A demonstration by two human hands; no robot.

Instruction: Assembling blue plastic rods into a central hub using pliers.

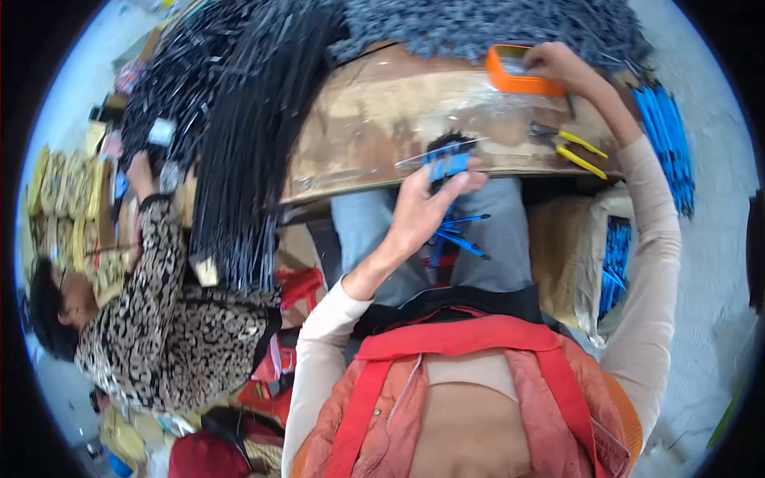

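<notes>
My left hand point(424, 203) is closed round a bundle of thin blue-and-black strips point(449, 165) at the table's front edge. Black tips stand up at the bundle's far end, and blue ends fan out below the hand over my lap. A thin pale strip crosses the bundle near its black tips. My right hand point(559, 65) is at an orange open-topped box point(526, 83) at the far right of the table. Its fingertips dip inside the rim, so what they hold, if anything, is hidden.
Yellow-handled pliers point(582, 151) lie on the wooden table point(366, 111). Long black strips point(247, 151) hang over its left edge; grey pieces point(494, 28) are heaped behind. Blue strips point(665, 143) lie far right, others in a sack point(570, 263). A co-worker point(167, 319) sits left.
</notes>
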